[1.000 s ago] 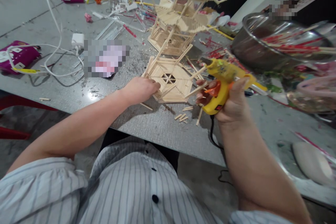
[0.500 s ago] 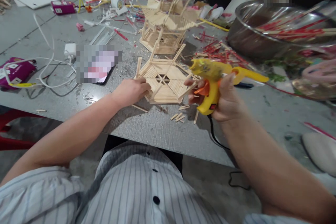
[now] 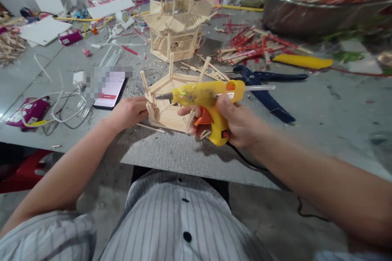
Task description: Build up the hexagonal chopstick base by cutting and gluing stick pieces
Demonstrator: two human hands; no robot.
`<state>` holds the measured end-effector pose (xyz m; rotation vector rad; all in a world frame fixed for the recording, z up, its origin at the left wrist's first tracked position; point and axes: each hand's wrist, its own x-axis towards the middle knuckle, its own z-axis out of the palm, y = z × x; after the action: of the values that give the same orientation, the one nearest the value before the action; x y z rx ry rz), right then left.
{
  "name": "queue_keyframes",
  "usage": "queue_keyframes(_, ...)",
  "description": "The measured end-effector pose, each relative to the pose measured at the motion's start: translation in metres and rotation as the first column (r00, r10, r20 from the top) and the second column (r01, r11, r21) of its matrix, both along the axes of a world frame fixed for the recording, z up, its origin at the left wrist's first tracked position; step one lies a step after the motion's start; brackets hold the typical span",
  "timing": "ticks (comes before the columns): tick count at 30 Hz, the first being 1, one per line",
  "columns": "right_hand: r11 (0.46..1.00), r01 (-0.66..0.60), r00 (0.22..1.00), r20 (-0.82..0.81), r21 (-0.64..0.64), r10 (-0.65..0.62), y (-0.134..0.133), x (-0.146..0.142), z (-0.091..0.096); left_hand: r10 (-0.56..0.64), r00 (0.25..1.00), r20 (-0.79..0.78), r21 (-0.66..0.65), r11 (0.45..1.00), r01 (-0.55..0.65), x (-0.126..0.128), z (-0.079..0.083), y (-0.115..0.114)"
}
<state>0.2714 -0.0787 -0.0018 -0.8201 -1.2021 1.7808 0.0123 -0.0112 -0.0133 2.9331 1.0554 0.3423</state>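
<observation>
My right hand (image 3: 240, 120) is wrapped round the handle of a yellow glue gun (image 3: 200, 93), fingers by its orange trigger. A clear glue stick pokes out of the back. Its nozzle points left, over a hexagonal base (image 3: 167, 119) built of thin wooden sticks with upright posts at its corners. At the base's left side my left hand (image 3: 130, 112) closes its fingers on the edge beside a post; the fingertips are partly hidden. Behind stands a tiered stick pagoda (image 3: 174, 22).
A phone (image 3: 110, 89) and a purple box (image 3: 29, 112) with white cables lie to the left. Blue-handled pliers (image 3: 263, 89), a yellow cutter (image 3: 301, 61) and red-and-wood sticks (image 3: 241, 47) are on the right. A large metal pot (image 3: 294, 16) stands behind them.
My right hand has brought the glue gun leftward over the hexagonal base, uncovering the pliers and cutter. My left hand stays at the base's left side. The whole view has shifted.
</observation>
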Motion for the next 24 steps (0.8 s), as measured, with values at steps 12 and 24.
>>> queue_keyframes(12,0.998,-0.014,0.999,0.037,-0.059,0.017,0.02,0.014,0.01,-0.16,0.975,0.154,0.104,0.984,0.145,-0.003,0.001,0.002)
queue_keyframes(24,0.985,-0.135,0.803,0.595,0.106,0.047,0.045,0.016,-0.001,-0.113,0.978,0.174,0.074,0.992,0.102,0.0,-0.001,0.001)
